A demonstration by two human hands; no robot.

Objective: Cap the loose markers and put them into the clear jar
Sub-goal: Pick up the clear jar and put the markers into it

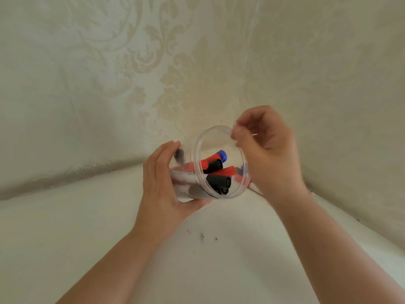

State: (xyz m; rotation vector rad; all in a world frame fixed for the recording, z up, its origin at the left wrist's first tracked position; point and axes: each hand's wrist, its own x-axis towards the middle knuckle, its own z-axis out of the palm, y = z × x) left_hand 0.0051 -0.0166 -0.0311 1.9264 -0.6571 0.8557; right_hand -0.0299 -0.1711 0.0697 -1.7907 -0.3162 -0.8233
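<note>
Both forearms reach in over white desk [65, 227]. Clear jar [219, 163] held tilted above desk, mouth toward camera. Inside: capped markers [217, 172], 2 black, 2 red, 1 blue cap visible at mouth. Left hand [162, 189] fingers wrapped round jar body, thumb underneath. Right hand [269, 150] fingers curled, pinching jar rim at top right.

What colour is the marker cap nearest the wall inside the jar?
Blue, seen in the head view through the mouth of the clear jar.
</note>
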